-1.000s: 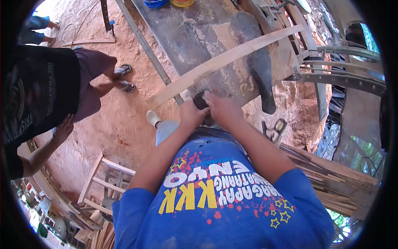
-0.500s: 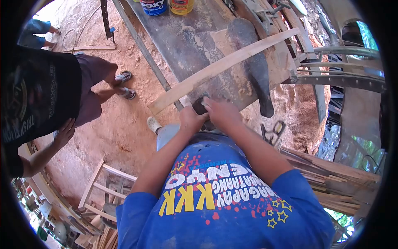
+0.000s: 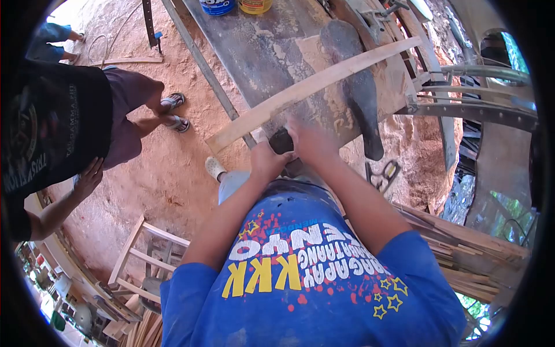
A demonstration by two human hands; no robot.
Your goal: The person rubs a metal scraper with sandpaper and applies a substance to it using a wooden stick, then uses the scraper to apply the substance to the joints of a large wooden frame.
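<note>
A small dark block-like piece [image 3: 281,140] sits at the near edge of the work table, between my two hands. My left hand [image 3: 267,162] is closed round its left side, with the thumb toward my right hand. On the other side my right hand [image 3: 313,141] is curled close against the dark piece, blurred by motion; whatever its fingers hold is hidden. Just beyond both hands a long, slightly curved wooden strip [image 3: 315,87] lies across the table.
The dusty work table [image 3: 243,46] carries a dark flat curved piece [image 3: 358,92], a blue can [image 3: 217,6] and a yellow can [image 3: 255,5]. A person in a black shirt [image 3: 58,121] stands at left. A wooden frame [image 3: 136,251] and stacked wood strips [image 3: 462,248] flank me.
My right hand has shifted slightly up and right and is now blurred. More of the dark piece shows between my hands. My left hand stays nearly in place.
</note>
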